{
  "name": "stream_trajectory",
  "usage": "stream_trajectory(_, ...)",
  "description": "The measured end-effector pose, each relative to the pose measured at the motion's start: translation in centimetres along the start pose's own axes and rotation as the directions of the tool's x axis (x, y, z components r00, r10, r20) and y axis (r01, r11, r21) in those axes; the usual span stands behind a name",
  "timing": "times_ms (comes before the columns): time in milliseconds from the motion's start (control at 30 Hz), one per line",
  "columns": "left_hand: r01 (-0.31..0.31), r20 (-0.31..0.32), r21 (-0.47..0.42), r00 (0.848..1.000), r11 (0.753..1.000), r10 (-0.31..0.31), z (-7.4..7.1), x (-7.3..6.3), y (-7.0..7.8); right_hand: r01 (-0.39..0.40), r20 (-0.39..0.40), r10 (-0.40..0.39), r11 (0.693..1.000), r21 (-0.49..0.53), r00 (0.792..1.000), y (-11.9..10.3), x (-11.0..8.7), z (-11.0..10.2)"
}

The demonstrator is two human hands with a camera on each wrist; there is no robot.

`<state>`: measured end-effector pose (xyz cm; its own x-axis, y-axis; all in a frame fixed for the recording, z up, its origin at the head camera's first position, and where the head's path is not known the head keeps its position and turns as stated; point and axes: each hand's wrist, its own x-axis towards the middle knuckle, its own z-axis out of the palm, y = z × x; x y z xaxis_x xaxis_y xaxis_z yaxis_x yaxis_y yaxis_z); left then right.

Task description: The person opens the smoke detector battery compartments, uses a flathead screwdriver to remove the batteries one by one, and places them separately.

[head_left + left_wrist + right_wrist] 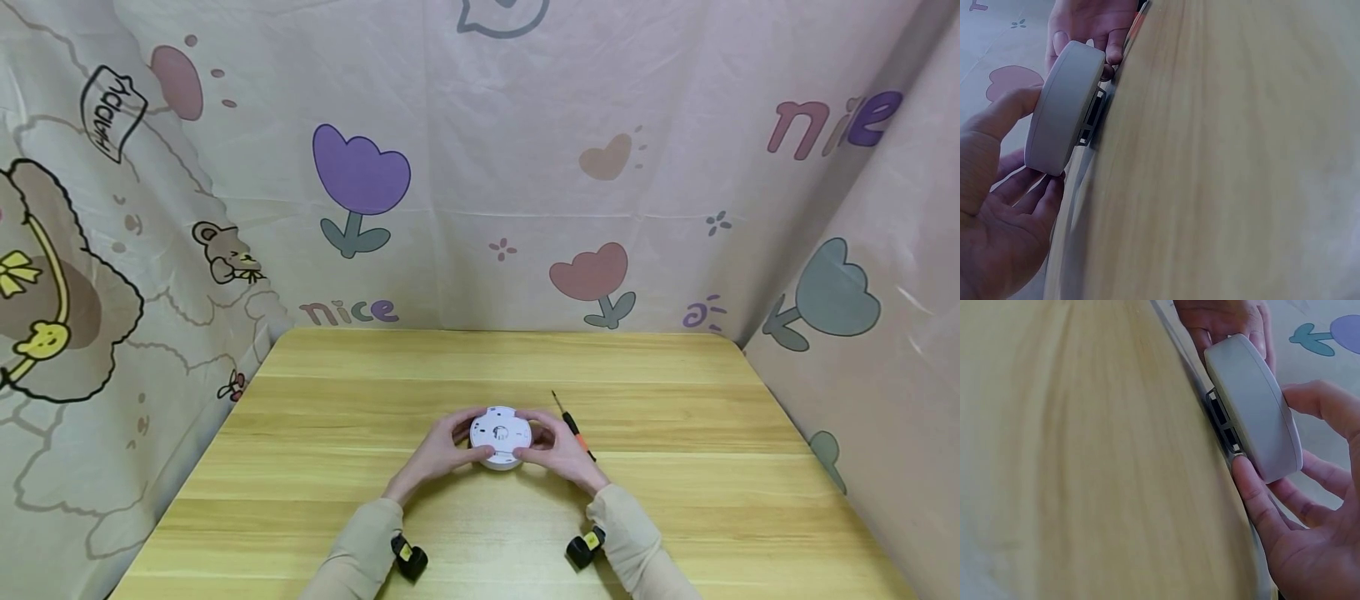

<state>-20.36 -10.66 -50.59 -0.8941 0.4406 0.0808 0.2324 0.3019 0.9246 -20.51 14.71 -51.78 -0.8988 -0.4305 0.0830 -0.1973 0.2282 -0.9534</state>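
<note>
Both hands hold a round white plastic device between them, just over the wooden table. Its face, turned up in the head view, carries small dark printed marks and slots. My left hand grips the left side, thumb on the near part of the face and fingers around the edge. On the other side my right hand grips it the same way. From the left wrist, the device's smooth side wall shows. A dark frame-like part stands out from its underside in the right wrist view.
A thin screwdriver with a black and orange handle lies just right of the right hand. The wooden table meets a printed cloth backdrop at the back. Small black cameras are strapped at both sleeves.
</note>
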Motion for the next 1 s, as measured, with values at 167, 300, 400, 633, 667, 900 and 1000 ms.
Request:
stream_trajectory(167,0.005,0.003,-0.015,1.0,1.0,-0.005,0.04,0.05,0.09,-0.028,0.014,0.028,1.0,0.006,1.0,-0.38,-0.1,-0.03)
stream_trajectory(300,0.015,0.007,-0.036,1.0,0.999,-0.015,0.07,0.07,0.14,-0.037,0.026,0.037,0.999,0.012,0.999,-0.62,-0.17,-0.02)
stream_trajectory(400,0.018,0.008,-0.05,1.0,0.999,-0.018,0.06,0.07,0.21,-0.046,0.027,0.045,0.999,0.02,0.999,-0.65,-0.21,0.0)
stream_trajectory(633,0.013,0.012,-0.061,1.0,0.998,-0.012,-0.01,0.15,0.08,-0.051,0.033,0.05,0.998,0.036,0.998,-0.68,-0.16,0.11)
stream_trajectory(667,0.013,0.013,-0.063,1.0,0.998,-0.012,-0.01,0.15,0.06,-0.054,0.036,0.053,0.998,0.036,0.998,-0.68,-0.15,0.15)
stream_trajectory(900,0.015,0.021,-0.076,1.0,0.997,-0.014,-0.06,0.18,0.05,-0.079,0.033,0.078,0.996,0.035,0.996,-0.66,-0.15,0.36)
stream_trajectory(1000,0.015,0.024,-0.079,1.0,0.997,-0.013,-0.07,0.23,0.03,-0.088,0.036,0.086,0.995,0.049,0.996,-0.59,-0.17,0.38)
